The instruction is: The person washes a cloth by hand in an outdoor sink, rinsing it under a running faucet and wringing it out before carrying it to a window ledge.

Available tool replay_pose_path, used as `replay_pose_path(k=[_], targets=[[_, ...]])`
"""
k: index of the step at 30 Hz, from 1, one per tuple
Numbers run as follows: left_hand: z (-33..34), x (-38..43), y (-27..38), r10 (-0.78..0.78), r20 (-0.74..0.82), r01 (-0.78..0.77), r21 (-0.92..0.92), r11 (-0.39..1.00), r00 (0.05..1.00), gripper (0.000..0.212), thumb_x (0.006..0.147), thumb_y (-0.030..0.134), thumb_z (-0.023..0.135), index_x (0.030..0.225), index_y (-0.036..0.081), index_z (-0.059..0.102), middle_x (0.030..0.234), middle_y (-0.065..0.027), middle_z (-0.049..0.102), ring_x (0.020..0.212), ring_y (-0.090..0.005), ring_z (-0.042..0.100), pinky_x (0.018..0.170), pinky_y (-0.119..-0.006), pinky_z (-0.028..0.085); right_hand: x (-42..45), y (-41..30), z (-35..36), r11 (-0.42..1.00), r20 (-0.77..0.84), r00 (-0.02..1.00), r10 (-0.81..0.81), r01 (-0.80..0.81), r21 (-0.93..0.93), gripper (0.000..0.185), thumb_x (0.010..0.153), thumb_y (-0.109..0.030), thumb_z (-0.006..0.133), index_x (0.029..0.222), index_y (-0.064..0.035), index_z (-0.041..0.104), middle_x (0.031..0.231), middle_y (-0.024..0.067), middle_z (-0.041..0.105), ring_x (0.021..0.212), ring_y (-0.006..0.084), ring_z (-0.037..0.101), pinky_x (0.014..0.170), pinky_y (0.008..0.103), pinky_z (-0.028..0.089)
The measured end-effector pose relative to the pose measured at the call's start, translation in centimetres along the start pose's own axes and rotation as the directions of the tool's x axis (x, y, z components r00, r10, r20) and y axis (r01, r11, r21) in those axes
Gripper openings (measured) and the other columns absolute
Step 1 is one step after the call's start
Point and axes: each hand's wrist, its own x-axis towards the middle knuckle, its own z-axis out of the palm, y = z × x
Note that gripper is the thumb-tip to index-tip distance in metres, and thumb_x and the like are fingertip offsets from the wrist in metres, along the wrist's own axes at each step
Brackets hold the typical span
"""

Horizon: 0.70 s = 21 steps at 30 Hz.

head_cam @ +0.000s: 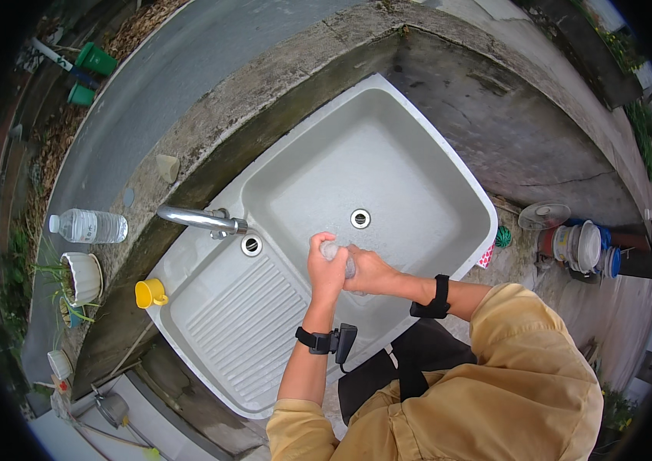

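Observation:
Over the large basin of a pale laundry sink [331, 155], my left hand [326, 271] and my right hand [369, 271] are pressed together around a wet, greyish cloth-like bundle [330, 250]. Parts of it bulge out between my fingers; the rest is hidden in my grip. Just beyond my hands is the basin's drain [360, 218]. A chrome faucet [202, 219] arches from the left over the sink's edge, near a second drain [251, 245]. The ribbed washboard [248, 328] slopes to the left of my left forearm.
A yellow mug [150, 293] stands at the sink's left corner. A clear plastic bottle [95, 226], a white flowerpot [82, 279] and a stone [168, 167] are on the concrete ledge. Stacked basins [582, 248] and a green ball [503, 237] lie to the right, beyond the sink.

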Motion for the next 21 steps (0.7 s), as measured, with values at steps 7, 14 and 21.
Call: replay_pose_path(k=[7, 14, 21], targets=[[-0.4, -0.1, -0.3, -0.287, 0.083, 0.293, -0.439, 0.85, 0.954, 0.03, 0.075, 0.005, 0.063, 0.104, -0.003, 0.057, 0.109, -0.0148, 0.057, 0.097, -0.0235, 0.057, 0.084, -0.033, 0.045, 0.7, 2.9, -1.1, 0.994, 0.085, 0.99, -0.109, 0.109, 0.006, 0.065, 0.076, -0.038, 0.065, 0.116, 0.0077, 0.044, 0.106, 0.0212, 0.057, 0.097, 0.0298, 0.059, 0.077, 0.0363, 0.05], [1.2, -2.1, 3.6, -0.101, 0.142, 0.159, -0.491, 0.856, 0.985, 0.011, 0.078, 0.003, 0.057, 0.089, 0.0, 0.054, 0.098, -0.017, 0.062, 0.092, -0.0251, 0.06, 0.081, -0.037, 0.048, -1.7, 4.1, -3.7, 0.249, 0.435, 0.899, -0.055, -0.41, 0.877, 0.058, 0.086, -0.049, 0.054, 0.125, -0.0062, 0.045, 0.123, 0.0121, 0.051, 0.106, 0.0236, 0.055, 0.082, 0.0408, 0.051], [1.4, -3.8, 5.3, -0.03, 0.338, 0.114, -0.233, 0.966, 0.941, 0.008, 0.083, 0.008, 0.053, 0.083, 0.001, 0.056, 0.09, -0.0138, 0.06, 0.092, -0.0263, 0.06, 0.08, -0.038, 0.049, -4.1, 2.9, -3.9, 0.321, 0.634, 0.744, -0.214, -0.559, 0.764, 0.046, 0.081, -0.027, 0.066, 0.119, -0.0058, 0.05, 0.113, 0.0105, 0.057, 0.088, 0.022, 0.061, 0.053, 0.0288, 0.052]])
